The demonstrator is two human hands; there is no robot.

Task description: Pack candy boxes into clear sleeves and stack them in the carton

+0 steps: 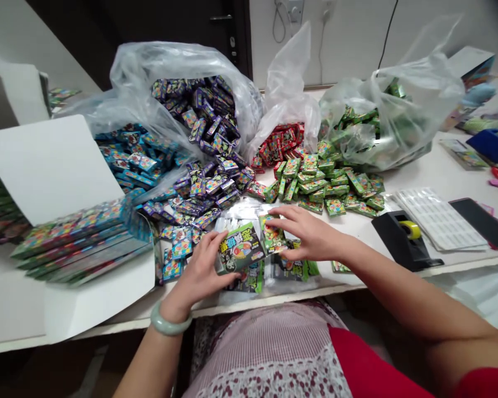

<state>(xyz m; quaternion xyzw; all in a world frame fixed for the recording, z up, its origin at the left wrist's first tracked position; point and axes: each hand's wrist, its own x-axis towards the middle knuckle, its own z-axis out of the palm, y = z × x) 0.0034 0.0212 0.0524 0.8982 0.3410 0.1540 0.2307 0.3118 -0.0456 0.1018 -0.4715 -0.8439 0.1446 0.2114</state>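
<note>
My left hand [201,270] is closed on a flat black and green printed packet [241,249], thumb along its lower edge and fingers at its upper left. Beside it, my right hand [309,235] grips a small green printed box [273,236] between thumb and fingers. The small box touches or nearly touches the packet's right edge. Under both hands lie more black and green packets [292,270] and some clear plastic. Small blue boxes [181,242] lie just left of my left hand. A heap of small green boxes [315,179] spreads beyond my right hand.
Clear bags spill purple boxes [213,119], blue boxes [128,155] and red boxes [280,142] at the back. An open white carton [60,166] with stacked printed packs [83,243] stands left. A tape dispenser [400,240], label sheets [437,216] and a phone [481,221] lie right.
</note>
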